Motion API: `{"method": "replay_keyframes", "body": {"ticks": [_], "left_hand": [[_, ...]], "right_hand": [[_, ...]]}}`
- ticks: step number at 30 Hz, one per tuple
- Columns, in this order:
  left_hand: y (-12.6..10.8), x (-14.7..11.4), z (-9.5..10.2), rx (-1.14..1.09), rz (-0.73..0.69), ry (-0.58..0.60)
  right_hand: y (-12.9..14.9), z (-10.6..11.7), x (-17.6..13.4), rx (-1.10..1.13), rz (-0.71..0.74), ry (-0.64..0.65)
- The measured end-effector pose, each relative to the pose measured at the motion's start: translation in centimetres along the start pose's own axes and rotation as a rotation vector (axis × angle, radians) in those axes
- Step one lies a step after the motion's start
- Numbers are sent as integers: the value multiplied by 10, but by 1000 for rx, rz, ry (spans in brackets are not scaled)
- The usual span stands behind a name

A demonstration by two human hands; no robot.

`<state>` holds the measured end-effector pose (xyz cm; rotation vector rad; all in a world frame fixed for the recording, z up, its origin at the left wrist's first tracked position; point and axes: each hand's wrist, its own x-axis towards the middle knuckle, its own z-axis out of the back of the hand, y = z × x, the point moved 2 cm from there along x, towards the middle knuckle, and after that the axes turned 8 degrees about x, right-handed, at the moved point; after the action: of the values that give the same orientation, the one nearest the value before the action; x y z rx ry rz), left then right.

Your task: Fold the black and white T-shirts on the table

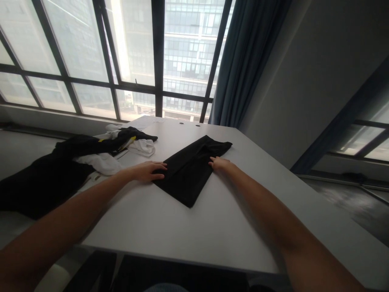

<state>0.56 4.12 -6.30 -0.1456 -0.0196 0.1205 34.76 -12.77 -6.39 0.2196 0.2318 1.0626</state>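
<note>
A black folded garment (190, 170) lies at an angle on the white table (170, 231), with a raised crease along its upper part. My left hand (150, 170) rests at its left edge, fingers stretched over the cloth and thumb apart. At the right edge, my right hand (219, 163) has its fingertips drawn together on the garment's border. Which kind of garment it is cannot be made out in its folded form.
A heap of black clothing (60, 170) with white cloth (142, 147) and yellow bits among it lies at the left. Windows (188, 56) and a blue curtain (243, 61) stand behind the table. Two dark round holes (181, 123) sit near its far edge.
</note>
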Motion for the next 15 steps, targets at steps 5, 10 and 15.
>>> {"method": "replay_keyframes", "body": {"ticks": [5,10,15], "left_hand": [[3,3,1,13,20,-12],[2,-2,12,92,137,2],[-5,-5,16,129,98,-34]], "right_hand": [[30,-22,-11,-66,-165,-15],[70,-36,-9,-45,-122,22],[71,-31,12,-31,14,78]]}}
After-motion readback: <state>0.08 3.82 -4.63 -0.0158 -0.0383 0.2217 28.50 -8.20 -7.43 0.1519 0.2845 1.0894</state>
